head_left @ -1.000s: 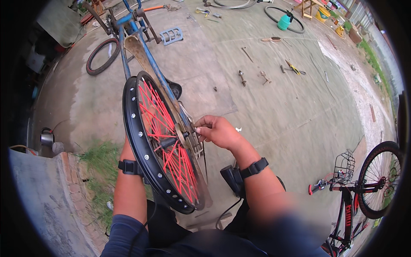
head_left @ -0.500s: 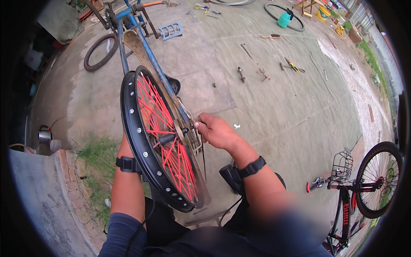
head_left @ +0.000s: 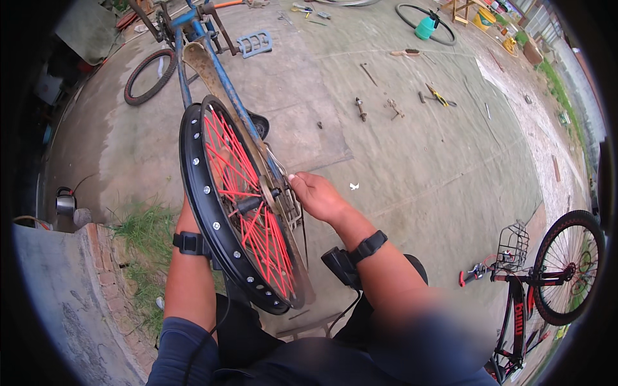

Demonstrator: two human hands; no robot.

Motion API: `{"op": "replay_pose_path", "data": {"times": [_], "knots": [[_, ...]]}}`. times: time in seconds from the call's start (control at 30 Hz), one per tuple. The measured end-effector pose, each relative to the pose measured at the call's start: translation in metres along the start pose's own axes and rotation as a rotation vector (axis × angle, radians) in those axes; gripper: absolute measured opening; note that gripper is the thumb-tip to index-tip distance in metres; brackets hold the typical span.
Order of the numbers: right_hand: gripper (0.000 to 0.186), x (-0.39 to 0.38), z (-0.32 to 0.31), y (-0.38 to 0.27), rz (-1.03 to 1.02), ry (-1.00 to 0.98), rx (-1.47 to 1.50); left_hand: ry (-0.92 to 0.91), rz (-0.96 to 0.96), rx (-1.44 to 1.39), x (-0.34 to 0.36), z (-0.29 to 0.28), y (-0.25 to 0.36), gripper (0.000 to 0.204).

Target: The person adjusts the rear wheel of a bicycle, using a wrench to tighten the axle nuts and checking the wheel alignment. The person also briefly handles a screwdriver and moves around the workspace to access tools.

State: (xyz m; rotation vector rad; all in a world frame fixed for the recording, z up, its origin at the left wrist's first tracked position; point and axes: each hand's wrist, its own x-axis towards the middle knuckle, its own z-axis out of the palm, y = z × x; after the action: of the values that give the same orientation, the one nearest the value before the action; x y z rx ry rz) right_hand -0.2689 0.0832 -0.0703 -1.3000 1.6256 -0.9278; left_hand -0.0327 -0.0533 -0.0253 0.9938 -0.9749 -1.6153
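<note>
A black wheel rim (head_left: 207, 190) with red spokes (head_left: 264, 248) and a dark hub (head_left: 248, 204) sits between the rear stays of a blue, rusted bicycle frame (head_left: 226, 89). My right hand (head_left: 317, 198) is at the hub's right side, fingers curled against the metal fittings (head_left: 290, 209) beside the axle end; what they grip is hidden. Behind the wheel is my left hand (head_left: 223, 161), showing only as a little skin between the spokes, its fingers hidden. A worn mudguard (head_left: 205, 67) runs ahead of the rim, and a pedal (head_left: 255, 44) juts out to the right.
Right of the frame, a greenish ground sheet (head_left: 412, 161) carries an axle (head_left: 361, 109), yellow-handled pliers (head_left: 440, 96) and a brush (head_left: 404, 52). A loose tyre (head_left: 150, 77) lies far left. Another bicycle (head_left: 547, 276) is at lower right, beside a green spray bottle's sheet.
My right hand has shifted slightly up and left along the fittings by the axle, its fingers more tucked in. The wheel stays in the frame; the whole view has moved a little.
</note>
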Motion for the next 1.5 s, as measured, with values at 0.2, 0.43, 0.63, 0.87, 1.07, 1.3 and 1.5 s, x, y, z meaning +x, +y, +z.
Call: {"op": "replay_pose_path", "data": {"times": [0.2, 0.43, 0.63, 0.87, 1.07, 1.3, 1.5], "knots": [[0.054, -0.002, 0.001, -0.011, 0.161, -0.032, 0.149, -0.010, -0.011, -0.037, 0.004, 0.004, 0.001, 0.026], [0.049, -0.008, -0.010, -0.015, 0.070, -0.028, -0.039, -0.025, -0.029, -0.094, 0.012, 0.010, -0.001, 0.027], [0.049, 0.000, -0.002, -0.003, 0.101, -0.049, 0.068, -0.043, -0.045, -0.155, 0.019, 0.016, -0.003, 0.028], [0.064, -0.005, 0.008, -0.017, 0.268, -0.002, 0.402, -0.043, -0.031, -0.196, 0.024, 0.018, -0.005, 0.029], [0.068, -0.012, -0.023, -0.014, 0.292, 0.085, 0.403, 0.057, 0.044, 0.085, 0.010, -0.003, 0.001, 0.025], [0.061, -0.039, -0.052, -0.038, 0.142, 0.168, 0.511, 0.215, 0.145, 0.564, -0.022, -0.013, 0.045, 0.055], [0.054, -0.081, -0.071, -0.067, -0.033, 0.017, 0.584, 0.031, 0.144, 0.299, -0.083, -0.018, 0.095, 0.060]]}}
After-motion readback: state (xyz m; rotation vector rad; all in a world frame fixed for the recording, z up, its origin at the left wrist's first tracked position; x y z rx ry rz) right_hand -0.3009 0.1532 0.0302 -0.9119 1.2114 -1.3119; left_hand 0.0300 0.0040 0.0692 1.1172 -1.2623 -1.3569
